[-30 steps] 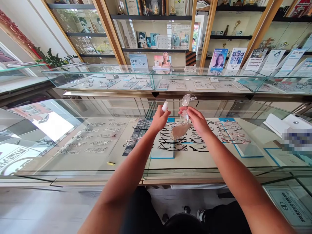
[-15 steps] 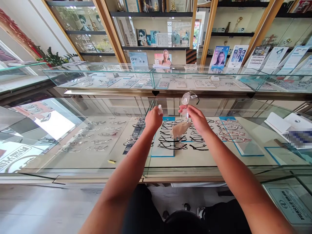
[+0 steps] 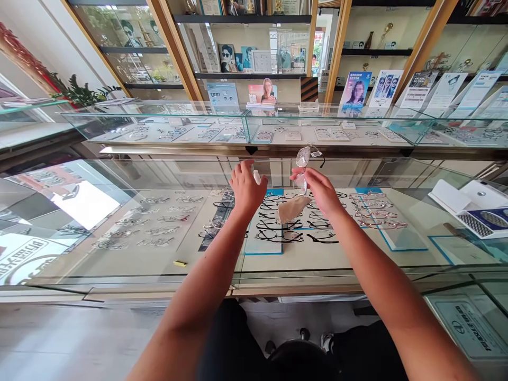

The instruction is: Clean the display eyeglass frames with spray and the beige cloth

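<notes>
My left hand is over the glass counter with its fingers spread. Just beyond its thumb shows the white top of a small bottle, its lower part hidden behind the hand. My right hand pinches a pair of thin-rimmed eyeglasses, raised on end with one dark temple tip pointing right and a small white tag on it. Below the glasses is a crumpled beige cloth; whether the right fingers touch it I cannot tell.
Rows of eyeglass frames lie under the glass countertop. An open white case stands at right. Behind runs a second glass showcase, with leaflets on top. A small yellow piece is at front left.
My left hand has gone from closed around the small white bottle to spread fingers, shifting slightly left and up. The right hand still holds the eyeglasses in nearly the same place.
</notes>
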`<state>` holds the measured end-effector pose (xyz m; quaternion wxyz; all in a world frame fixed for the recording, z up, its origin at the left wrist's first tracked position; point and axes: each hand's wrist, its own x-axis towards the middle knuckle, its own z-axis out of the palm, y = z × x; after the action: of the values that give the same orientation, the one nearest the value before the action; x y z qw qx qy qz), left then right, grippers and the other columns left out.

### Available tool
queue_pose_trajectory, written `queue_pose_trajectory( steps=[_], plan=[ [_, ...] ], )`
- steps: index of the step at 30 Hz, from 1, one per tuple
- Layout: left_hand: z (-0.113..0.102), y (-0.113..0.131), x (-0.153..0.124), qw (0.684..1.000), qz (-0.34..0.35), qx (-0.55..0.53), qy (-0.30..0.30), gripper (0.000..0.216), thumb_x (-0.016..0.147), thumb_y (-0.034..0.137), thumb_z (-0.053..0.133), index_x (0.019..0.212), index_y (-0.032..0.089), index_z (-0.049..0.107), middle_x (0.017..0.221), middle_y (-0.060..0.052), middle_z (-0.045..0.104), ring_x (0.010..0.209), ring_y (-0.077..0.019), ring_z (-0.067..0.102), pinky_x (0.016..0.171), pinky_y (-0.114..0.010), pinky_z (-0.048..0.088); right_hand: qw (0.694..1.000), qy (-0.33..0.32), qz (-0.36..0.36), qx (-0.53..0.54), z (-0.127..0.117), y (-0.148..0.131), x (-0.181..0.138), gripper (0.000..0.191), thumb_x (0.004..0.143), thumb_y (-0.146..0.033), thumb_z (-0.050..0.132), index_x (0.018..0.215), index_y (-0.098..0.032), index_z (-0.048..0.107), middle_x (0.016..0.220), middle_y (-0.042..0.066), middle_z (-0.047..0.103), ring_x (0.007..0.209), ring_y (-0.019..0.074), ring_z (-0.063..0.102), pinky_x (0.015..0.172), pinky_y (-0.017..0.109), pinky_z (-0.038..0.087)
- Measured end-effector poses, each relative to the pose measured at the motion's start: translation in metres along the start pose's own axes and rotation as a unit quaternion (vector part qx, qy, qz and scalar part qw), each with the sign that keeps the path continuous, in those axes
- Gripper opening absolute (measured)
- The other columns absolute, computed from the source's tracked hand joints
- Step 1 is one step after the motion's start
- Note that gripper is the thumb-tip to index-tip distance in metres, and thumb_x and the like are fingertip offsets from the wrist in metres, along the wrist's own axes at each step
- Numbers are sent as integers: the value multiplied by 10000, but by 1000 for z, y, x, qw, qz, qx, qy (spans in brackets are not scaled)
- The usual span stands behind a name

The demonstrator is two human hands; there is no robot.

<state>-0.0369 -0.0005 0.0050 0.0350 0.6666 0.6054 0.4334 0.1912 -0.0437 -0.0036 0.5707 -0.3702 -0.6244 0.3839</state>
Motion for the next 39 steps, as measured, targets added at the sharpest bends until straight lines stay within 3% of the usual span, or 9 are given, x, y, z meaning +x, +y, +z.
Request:
queue_pose_trajectory(
  steps=[4,10,17,20,22,26,33,36,39],
  plan=[
    [-10,18,-13,967,159,-112,-167,139,987,356,724,1067,245,702,1089,-106,747,1062,-313,686,1011,-459,537,1000,23,-7,5,-5,2,4,549,1049,-768,607,1258,-305,813,1274,65,854,1222,280,728,917,403,553],
    [5,23,-33,929,220,-4,-297,364,773,438,940,1041,246,785,1115,-109,798,1133,-376,712,1008,-474,538,998,45,-12,38,-7,0,6,525,1019,-775,668,1178,-302,832,1220,57,870,1136,269,735,882,405,551],
    [10,25,-32,933,176,49,-308,259,932,213,699,1177,237,781,1025,-74,847,926,-294,768,777,-364,468,997,47,-18,56,-7,6,8,500,999,-760,709,1174,-311,842,1147,48,865,1132,272,731,868,396,527],
    [12,22,-26,954,120,-60,-269,275,898,148,707,1153,234,762,955,-52,818,859,-253,732,745,-340,445,996,60,-28,66,-8,5,9,507,980,-769,730,1145,-305,849,1113,49,860,1096,268,733,876,398,529],
    [13,18,-19,950,20,-202,-237,268,880,149,722,1135,229,733,910,-26,789,764,-204,692,697,-311,447,994,69,-39,81,-9,3,9,486,970,-762,752,1128,-315,855,1094,42,857,1102,267,739,903,401,533],
    [11,13,-2,814,-211,-499,-209,375,825,148,743,1192,208,691,924,-23,782,684,-159,682,626,-268,491,991,78,-54,96,-10,1,8,464,971,-758,759,1142,-338,857,1074,32,855,1141,278,747,975,425,546],
    [5,12,9,622,-347,-653,-257,409,825,143,675,1230,169,724,931,-56,762,702,-175,714,599,-283,546,992,58,-29,104,-7,1,6,477,958,-757,771,1122,-317,852,1124,53,863,1153,290,753,991,447,591],
    [3,9,8,607,-330,-660,-295,439,813,211,675,1243,169,755,916,-54,769,691,-193,707,561,-298,537,987,33,4,155,-3,-3,4,478,916,-736,831,1129,-310,849,1112,65,860,1175,300,759,967,451,624],
    [1,8,5,639,-290,-645,-303,399,826,253,737,1218,190,768,907,-36,782,688,-176,702,561,-276,525,978,3,34,204,2,-7,1,486,876,-712,878,1130,-299,843,1148,81,854,1193,314,760,931,466,664]
  ],
)
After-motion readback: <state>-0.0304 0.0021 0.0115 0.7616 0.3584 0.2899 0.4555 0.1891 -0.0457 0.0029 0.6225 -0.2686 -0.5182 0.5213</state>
